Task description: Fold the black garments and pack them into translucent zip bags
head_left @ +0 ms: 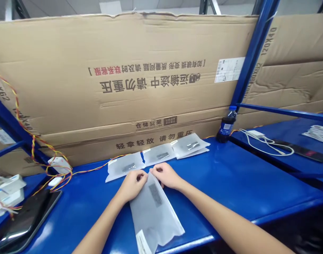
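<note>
Three bags already by the tabletop's back edge, fourth bag left imo, left hand + right hand grip pinching its end.

Underneath: glossy blue metal shelf, below the fingers
Behind: tall brown cardboard sheet with printed characters, beyond the fingers
Back right: plastic bottle with blue cap and dark contents, past the fingers
Far right: thin white looped cable, well apart from the fingers
Left: twisted red-and-yellow wires, well apart from the fingers
Near left: glossy black flat object, closer to the camera than the fingers
</note>
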Demonstrator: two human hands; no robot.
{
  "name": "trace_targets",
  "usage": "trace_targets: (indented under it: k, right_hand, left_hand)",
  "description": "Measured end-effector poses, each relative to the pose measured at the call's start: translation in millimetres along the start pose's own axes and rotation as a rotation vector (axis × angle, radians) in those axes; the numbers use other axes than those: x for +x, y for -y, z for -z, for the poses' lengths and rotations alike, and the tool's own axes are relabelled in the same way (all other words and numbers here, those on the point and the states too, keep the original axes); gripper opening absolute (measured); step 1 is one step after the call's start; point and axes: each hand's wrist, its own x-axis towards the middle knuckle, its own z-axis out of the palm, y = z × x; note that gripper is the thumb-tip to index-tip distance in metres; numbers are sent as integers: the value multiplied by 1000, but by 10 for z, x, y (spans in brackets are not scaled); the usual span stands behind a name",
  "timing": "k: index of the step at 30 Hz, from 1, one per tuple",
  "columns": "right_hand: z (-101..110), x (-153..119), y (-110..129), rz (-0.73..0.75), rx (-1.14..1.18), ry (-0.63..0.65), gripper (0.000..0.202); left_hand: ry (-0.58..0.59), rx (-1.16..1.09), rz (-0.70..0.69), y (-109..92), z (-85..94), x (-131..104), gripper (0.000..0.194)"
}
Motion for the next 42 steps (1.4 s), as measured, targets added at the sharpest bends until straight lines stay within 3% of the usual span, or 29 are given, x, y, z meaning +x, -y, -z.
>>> trace_targets:
  k: [5,8,10,14,16,19,22,27,30,36,42]
  right_hand:
    - [1,-38,64,-8,0,51,39]
    - [10,-108,145,-17,-10,124,34]
    - [26,-172,215,-32,-30,244,30]
    - [65,-277,328,-92,-72,606,26]
    - [70,-290,344,-97,-89,674,32]
    - [57,-258,325,-47,-63,477,38]
    - [35,-212,288,-46,-1,259,20]
    - [-11,-183,235,-109,-38,248,10]
    - [-46,-176,208,-160,-40,170,28]
    - [-68,-166,159,15,-65,177,36]
    - [-150,-185,185,-56,-9,109,25]
  left_hand:
    - [-81,20,5,37,50,19,36]
    - [-161,44,30,116,180,53,38]
    - [-222,64,54,190,317,72,37]
    - [-314,101,101,322,566,87,37]
    - [-317,109,110,346,604,86,37]
    - [-285,103,98,309,537,79,37]
    - [-246,90,71,208,399,59,36]
    - [-181,70,30,53,215,10,37]
    - [-159,70,13,28,164,-2,37]
    - [-180,120,-8,-10,79,-15,32]
    - [-126,385,46,-156,68,-103,31]
